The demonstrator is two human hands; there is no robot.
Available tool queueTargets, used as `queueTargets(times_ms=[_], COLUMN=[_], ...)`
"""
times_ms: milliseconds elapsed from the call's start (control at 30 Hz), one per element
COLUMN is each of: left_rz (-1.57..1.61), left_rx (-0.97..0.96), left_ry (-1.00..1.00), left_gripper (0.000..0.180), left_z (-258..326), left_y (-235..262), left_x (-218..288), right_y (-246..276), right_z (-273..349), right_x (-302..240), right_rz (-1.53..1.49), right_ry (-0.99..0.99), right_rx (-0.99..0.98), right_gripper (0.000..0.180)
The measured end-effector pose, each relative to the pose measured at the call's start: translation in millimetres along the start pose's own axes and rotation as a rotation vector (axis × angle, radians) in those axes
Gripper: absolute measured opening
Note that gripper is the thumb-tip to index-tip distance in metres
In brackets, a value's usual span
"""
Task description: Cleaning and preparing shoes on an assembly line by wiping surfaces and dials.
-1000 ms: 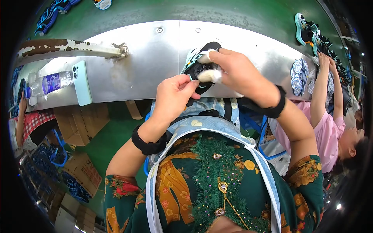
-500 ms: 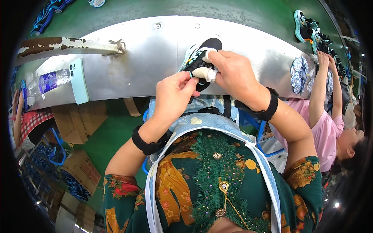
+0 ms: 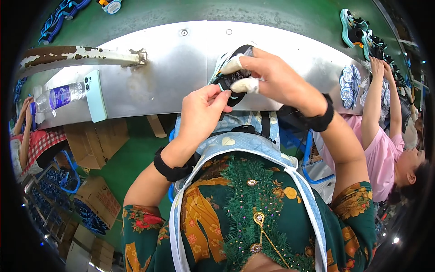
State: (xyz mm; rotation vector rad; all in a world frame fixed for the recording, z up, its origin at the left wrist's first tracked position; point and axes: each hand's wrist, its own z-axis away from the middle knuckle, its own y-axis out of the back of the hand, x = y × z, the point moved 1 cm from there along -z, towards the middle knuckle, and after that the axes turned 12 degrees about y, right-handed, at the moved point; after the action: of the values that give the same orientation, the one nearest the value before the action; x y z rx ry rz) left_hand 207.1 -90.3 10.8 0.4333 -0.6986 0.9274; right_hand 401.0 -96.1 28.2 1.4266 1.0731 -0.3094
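A black, white and mint sports shoe (image 3: 234, 82) rests on the metal bench in front of me, its toe pointing away. My left hand (image 3: 205, 106) pinches the near end of the shoe, at its tongue or collar, between thumb and forefinger. Over the laced part hovers my right hand (image 3: 276, 79), with pale covers on the thumb and forefinger. Those two fingertips are apart, close to the laces; whether they touch them I cannot tell. The right hand hides part of the shoe's right side.
On the bench's left lie a mint phone (image 3: 94, 96) and a plastic bottle (image 3: 61, 97), below a rusty white metal bar (image 3: 86, 55). Round blue-and-white tags (image 3: 348, 86) lie right, near a pink-clad co-worker's arms (image 3: 378, 90). Shoes (image 3: 348, 29) stand on the green surface beyond.
My right hand's thumb and forefinger have spread apart and its wrist has shifted slightly right. My left hand keeps its pinch on the shoe. An orange-and-black shoe has come into view at the far left.
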Motion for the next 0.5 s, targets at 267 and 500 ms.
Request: queueTargets(times_ms=[267, 500], left_rz=[-0.012, -0.041], left_rx=[-0.010, 0.010], left_ry=[-0.009, -0.009], left_gripper=[0.020, 0.020], left_z=[-2.3, -3.5], left_y=[-1.5, -1.2], left_x=[-0.1, -3.6], right_y=[-38.2, 0.3], right_z=[18.8, 4.3], right_x=[-12.5, 3.2], right_rz=[0.298, -0.134], right_ry=[-0.194, -0.036], right_rx=[0.268, 0.017], right_gripper=[0.020, 0.029])
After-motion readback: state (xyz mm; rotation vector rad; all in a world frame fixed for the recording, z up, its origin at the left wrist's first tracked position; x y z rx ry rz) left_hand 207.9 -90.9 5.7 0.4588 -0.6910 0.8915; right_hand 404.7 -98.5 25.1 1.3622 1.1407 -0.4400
